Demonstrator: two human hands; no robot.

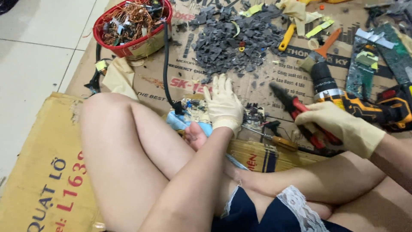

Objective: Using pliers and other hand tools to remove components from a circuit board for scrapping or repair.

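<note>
My left hand (223, 103), in a cream glove, lies flat with fingers together on a circuit board (195, 109) that rests on flattened cardboard by my crossed legs. My right hand (343, 126), also gloved, grips red-handled pliers (300, 114) whose dark jaws point up and left, toward the board. The board's right part (254, 116) shows dark components beyond my left hand. A blue cloth (182, 122) lies under the board's near edge.
A red basket (133, 23) of copper wire and parts sits at the back left. A pile of grey plastic shards (236, 36) lies behind the board. A yellow and black cordless drill (356, 101), screwdrivers (274, 139) and green boards (365, 64) lie at right. A black cable (165, 64) runs to the board.
</note>
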